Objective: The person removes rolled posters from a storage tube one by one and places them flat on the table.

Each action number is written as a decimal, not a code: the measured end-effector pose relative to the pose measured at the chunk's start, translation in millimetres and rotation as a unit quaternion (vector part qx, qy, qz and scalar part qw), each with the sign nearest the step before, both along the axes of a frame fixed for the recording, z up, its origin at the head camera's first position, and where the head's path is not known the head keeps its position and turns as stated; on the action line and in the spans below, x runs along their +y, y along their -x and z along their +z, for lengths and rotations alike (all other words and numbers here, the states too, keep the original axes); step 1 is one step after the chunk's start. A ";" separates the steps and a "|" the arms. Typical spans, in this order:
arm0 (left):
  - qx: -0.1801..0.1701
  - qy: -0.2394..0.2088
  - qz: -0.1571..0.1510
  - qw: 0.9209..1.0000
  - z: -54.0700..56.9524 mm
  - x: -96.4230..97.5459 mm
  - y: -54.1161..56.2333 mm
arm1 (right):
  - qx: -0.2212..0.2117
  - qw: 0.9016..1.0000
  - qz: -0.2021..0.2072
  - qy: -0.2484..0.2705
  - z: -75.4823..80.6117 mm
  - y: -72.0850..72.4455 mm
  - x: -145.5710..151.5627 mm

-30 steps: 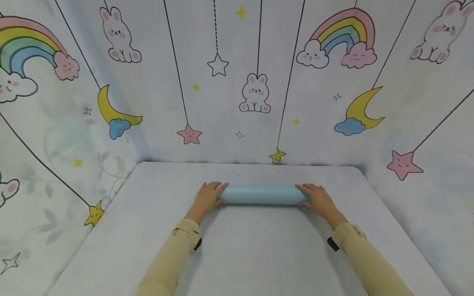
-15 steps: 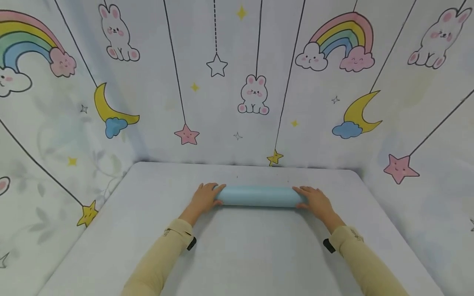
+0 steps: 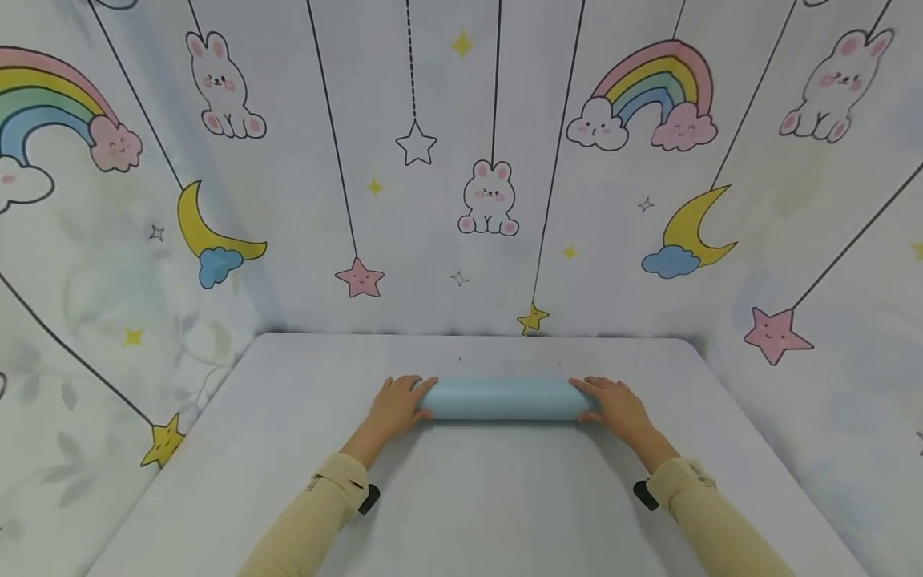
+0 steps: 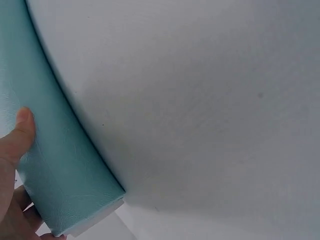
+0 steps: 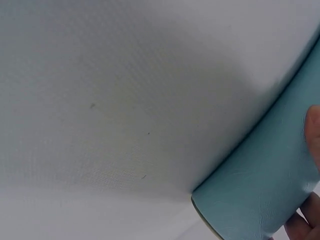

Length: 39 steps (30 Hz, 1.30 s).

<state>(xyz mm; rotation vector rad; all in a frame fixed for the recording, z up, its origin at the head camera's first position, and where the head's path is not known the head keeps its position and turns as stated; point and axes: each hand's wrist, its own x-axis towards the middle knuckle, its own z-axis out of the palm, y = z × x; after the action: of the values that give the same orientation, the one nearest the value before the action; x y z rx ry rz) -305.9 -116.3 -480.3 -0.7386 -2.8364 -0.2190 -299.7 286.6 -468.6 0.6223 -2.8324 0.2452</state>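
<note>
A light-blue roll (image 3: pixel 505 400) with a leather-like surface lies crosswise on the white table, towards its far side. My left hand (image 3: pixel 397 407) grips its left end, fingers over the far side and thumb at the near side. At the opposite end, my right hand (image 3: pixel 618 410) holds it the same way. The left wrist view shows the thumb (image 4: pixel 24 131) pressed on the roll (image 4: pixel 60 140), with fingers curled by its end and a pale edge there. In the right wrist view, the thumb (image 5: pixel 313 132) and fingertips lie on the roll (image 5: pixel 250 192).
The white table (image 3: pixel 497 505) has a far edge just behind the roll, and a few small dark specks. Behind and beside it hangs a pale backdrop (image 3: pixel 303 304) printed with rabbits, moons, stars and rainbows. A black strap piece (image 3: pixel 646 495) sits below each cuff.
The head view has tilted up slightly, so table, roll and hands all appear lower. Both hands keep their hold at the roll's ends, and the roll stays about where it was.
</note>
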 end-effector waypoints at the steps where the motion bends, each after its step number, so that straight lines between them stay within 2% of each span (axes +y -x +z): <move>1: -0.001 0.000 0.000 1.000 0.4 0.3 -1.1 | 0.001 1.000 0.001 0.001 -0.2 -1.2 0.2; 15: -0.017 0.013 -0.001 1.000 10.5 3.1 -17.7 | 0.021 1.000 0.003 -0.014 1.2 -16.9 -0.3; 19: -0.028 0.015 -0.002 0.999 12.2 3.3 -22.4 | 0.015 1.000 0.004 -0.015 1.0 -22.5 -0.8; 27: -0.015 0.025 -0.010 1.000 12.0 5.0 -26.0 | 0.013 1.000 -0.003 -0.011 3.9 -28.9 0.2; 31: -0.020 0.028 -0.016 0.999 14.3 6.5 -30.3 | 0.005 1.000 -0.004 -0.022 7.5 -33.7 1.8; 35: -0.020 0.043 -0.015 0.999 15.2 7.0 -33.7 | 0.010 1.000 0.000 -0.020 8.1 -38.0 3.1; 39: -0.016 0.037 -0.013 0.999 15.7 4.4 -39.0 | 0.011 1.000 0.010 -0.020 6.4 -37.6 1.9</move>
<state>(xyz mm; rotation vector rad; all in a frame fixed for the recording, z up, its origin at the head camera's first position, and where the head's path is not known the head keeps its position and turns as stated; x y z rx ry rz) -266.9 -111.9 -464.6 -0.7955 -2.8798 -0.1301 -262.1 288.5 -462.2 0.6568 -2.8182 0.1855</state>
